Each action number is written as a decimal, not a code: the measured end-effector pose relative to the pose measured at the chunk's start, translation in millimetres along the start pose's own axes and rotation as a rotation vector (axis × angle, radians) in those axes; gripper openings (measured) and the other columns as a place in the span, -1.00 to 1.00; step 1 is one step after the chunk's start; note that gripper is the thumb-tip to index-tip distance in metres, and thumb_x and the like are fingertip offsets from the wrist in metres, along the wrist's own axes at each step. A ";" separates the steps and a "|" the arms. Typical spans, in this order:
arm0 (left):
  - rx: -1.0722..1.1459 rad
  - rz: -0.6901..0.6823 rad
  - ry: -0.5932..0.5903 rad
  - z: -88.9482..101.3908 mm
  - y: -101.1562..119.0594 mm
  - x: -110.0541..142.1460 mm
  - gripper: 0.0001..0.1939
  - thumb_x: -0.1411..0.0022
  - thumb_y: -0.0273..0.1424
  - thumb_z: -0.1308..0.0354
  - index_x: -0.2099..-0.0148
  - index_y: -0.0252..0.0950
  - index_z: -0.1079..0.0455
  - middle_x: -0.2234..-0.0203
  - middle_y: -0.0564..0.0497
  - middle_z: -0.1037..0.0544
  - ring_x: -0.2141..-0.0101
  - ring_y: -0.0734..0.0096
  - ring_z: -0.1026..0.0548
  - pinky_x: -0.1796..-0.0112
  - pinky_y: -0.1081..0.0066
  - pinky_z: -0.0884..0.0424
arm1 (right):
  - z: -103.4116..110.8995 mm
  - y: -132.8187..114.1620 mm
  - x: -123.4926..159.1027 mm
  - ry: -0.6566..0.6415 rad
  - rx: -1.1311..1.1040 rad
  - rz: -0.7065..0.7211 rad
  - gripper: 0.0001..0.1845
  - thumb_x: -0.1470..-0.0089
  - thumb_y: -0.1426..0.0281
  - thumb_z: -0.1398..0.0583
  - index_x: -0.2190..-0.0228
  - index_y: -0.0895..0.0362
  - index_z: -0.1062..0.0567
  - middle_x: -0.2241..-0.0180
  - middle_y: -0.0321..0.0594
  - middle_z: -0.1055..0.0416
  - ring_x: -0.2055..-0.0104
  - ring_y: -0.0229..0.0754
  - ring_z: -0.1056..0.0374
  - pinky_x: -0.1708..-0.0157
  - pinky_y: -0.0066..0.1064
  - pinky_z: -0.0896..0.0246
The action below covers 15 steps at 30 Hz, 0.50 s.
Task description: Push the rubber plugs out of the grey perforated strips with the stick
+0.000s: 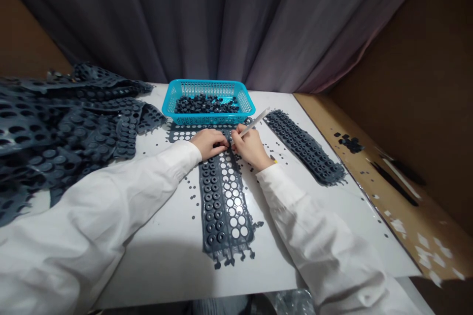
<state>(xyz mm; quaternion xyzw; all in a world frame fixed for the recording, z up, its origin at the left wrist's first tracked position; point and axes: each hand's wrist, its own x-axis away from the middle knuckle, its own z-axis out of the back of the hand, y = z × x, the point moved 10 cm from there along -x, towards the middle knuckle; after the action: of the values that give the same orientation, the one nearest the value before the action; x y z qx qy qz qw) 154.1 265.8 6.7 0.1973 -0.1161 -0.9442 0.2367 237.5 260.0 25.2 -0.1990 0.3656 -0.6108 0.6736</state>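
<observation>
The fingers (242, 133) of the right hand (251, 148) were pinched around a white pen-shaped tool (254, 124), its lower end down at the top of a dark grey rubber strip (218, 209), and the left hand (208, 143) lay just beside them with its fingers curled close together over that same end of the strip. Whether those left fingers pinched anything I could not tell, since the knuckles hid their tips. White sleeves (92, 211) ran back from both wrists, one on either side of the strip, which lay lengthwise on a white table (151, 268). Its punched holes showed the table through them, and rows of round rubber buttons (214, 202) remained along its left side. Small loose rubber discs (192, 189) were scattered on both sides of the strip. Left of it rose a heap of similar punched sheets (68, 130). To its right lay a second strip (305, 147), studded with buttons, and farther right a brown board (417, 231) carried white scraps and dark slender tools (395, 182). Directly beyond the strip's top end sat a turquoise perforated basket (208, 82) holding loose dark buttons (207, 104), with a grey curtain (185, 19) hanging behind it.
</observation>
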 end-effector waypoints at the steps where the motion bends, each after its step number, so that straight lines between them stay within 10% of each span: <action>1: -0.005 0.001 0.001 -0.2 -0.3 0.1 -0.84 -0.15 -0.37 -0.08 0.30 -0.28 -0.47 0.39 0.00 -0.52 0.32 0.37 -0.44 0.24 0.42 -0.32 | 0.0 -1.3 0.1 -0.001 0.011 0.006 -0.74 -0.08 0.39 0.00 0.62 0.10 -0.18 0.70 -0.37 -0.24 0.59 -0.31 -0.18 0.50 -0.51 0.00; 15: -0.057 0.022 0.013 -3.2 -2.1 2.9 -0.85 -0.16 -0.38 -0.06 0.30 -0.28 -0.45 0.41 0.00 -0.52 0.30 0.32 -0.43 0.27 0.38 -0.28 | -8.0 -17.4 1.6 -0.060 0.325 0.125 -0.75 -0.12 0.40 0.04 0.50 0.16 -0.37 0.60 -0.24 -0.30 0.54 -0.24 -0.15 0.49 -0.44 0.09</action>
<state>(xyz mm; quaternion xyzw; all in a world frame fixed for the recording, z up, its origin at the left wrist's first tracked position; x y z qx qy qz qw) 152.3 265.8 2.3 0.1955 -0.0899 -0.9432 0.2532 219.8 256.8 31.9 -0.0822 0.2535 -0.6126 0.7441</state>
